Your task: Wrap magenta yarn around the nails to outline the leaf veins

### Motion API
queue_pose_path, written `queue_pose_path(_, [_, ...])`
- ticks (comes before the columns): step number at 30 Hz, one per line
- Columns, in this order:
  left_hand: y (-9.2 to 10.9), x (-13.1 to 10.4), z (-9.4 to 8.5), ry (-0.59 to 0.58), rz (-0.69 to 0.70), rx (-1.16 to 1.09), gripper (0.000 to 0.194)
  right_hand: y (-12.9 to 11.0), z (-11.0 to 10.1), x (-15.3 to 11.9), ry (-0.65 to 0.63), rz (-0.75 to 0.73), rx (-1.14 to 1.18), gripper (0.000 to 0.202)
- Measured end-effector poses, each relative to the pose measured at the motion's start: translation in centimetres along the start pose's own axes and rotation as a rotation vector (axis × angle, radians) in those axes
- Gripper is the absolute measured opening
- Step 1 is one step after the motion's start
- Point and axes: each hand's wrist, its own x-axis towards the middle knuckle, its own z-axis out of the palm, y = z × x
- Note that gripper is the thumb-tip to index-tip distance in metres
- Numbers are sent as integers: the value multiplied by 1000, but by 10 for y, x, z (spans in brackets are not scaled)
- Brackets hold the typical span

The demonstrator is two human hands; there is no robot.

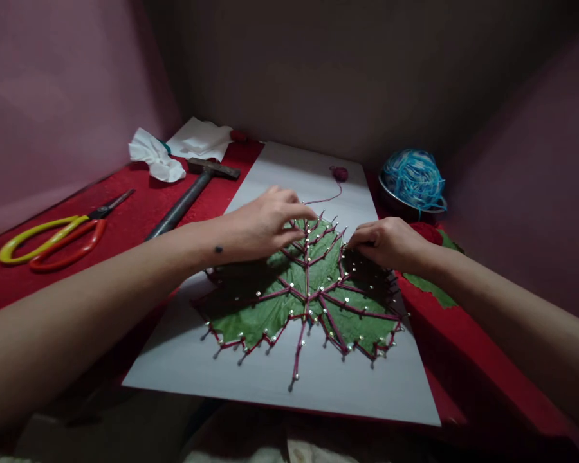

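Note:
A green leaf (251, 320) lies on a white board (231, 376), with nails standing along its edge and veins. Maroon yarn (307, 280) runs from nail to nail over the leaf and down its stem. My left hand (273, 222) is over the leaf's upper part, thumb and forefinger apart beside the nails near the tip. At the leaf's right edge, my right hand (388, 241) has its fingers curled together close to the nails; what they hold is hidden. From a small maroon yarn ball (340, 173) on the board, a strand leads toward my left hand.
On the red tabletop (139, 193) at left lie yellow-and-red-handled scissors (70, 235), a hammer (193, 193), crumpled white tissue (154, 154) and white paper (202, 138). A bowl of blue yarn (412, 180) stands at right, near another green leaf (429, 289). Walls close in behind.

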Motion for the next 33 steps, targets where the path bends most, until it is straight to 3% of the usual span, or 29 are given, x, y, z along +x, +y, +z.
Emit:
queue_pose_path(3, [19,10,10,-99,98,92,31,0,0,1,19,-31,-27,27])
queue_pose_path(7, [37,21,24,-159,128,235,42,0,-2,1,46,-35,-32,22])
queue_pose_path(16, [45,30,37,-209,146,337,52,1,-6,4,47,-10,-29,23])
queue_pose_path(21, [50,32,37,-239,111,323,51,6,-13,13,16,137,80,25])
queue_pose_path(28, [46,28,41,-173,137,315,53,9,-16,30,-62,278,270,22])
queue_pose_path(31, [45,28,42,-168,157,332,52,9,-17,37,-123,430,248,20])
queue_pose_path(33, [44,29,42,-169,157,333,52,12,-15,40,-112,415,198,17])
